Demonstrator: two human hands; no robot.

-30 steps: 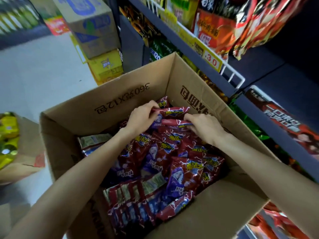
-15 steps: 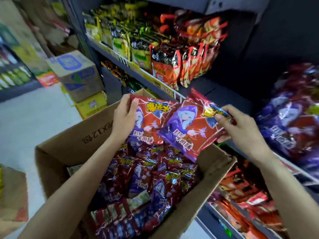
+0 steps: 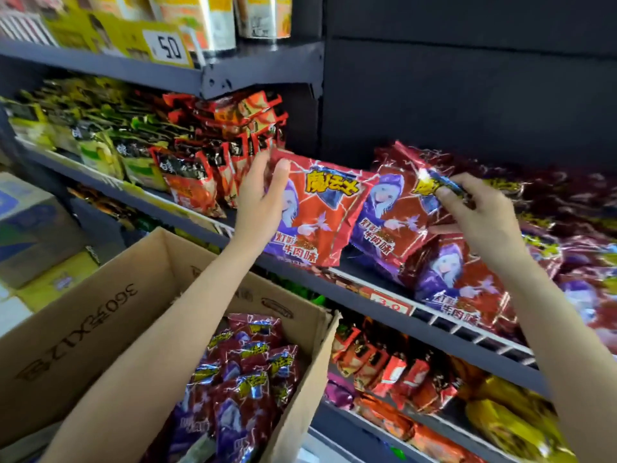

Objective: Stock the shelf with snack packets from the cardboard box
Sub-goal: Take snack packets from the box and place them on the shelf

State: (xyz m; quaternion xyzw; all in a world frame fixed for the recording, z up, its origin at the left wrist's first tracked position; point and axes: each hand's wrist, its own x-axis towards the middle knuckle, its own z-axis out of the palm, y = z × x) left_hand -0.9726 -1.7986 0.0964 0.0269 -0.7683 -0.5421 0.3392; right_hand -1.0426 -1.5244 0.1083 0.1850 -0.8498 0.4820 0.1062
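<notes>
Both hands are up out of the cardboard box (image 3: 110, 315) since half a second ago, packets raised from above the box's far wall to the middle shelf (image 3: 364, 297).

Middle shelf as landmark, largest first:
- Cardboard box: below and left of the shelf edge, flaps open, many red-purple snack packets (image 3: 247, 372) left inside. Stocking looks far from done.
- Same-brand packets already on the shelf (image 3: 460, 285), right part, leaning against each other; the far right is blurred.
- Orange-black packets (image 3: 190, 182) fill the shelf's left part.
- Open slot on the shelf between those two groups; it lies straight ahead of both hands.
- Left packet (image 3: 317, 212): upright, long axis vertical, face toward camera, bottom edge at the shelf's front lip. Left hand (image 3: 260, 202) grips its left edge, thumb on the front, fingers curled behind.
- Right packet (image 3: 394, 208): tilted, top leaning right, partly behind the left packet, in front of the stocked packets. Right hand (image 3: 477, 208) pinches its top right corner between thumb and fingertips.

Judgement: next move pushes both packets back into the slot; the left hand is nearer the gap. Risk: the right packet may knock the leaning stocked row.
</notes>
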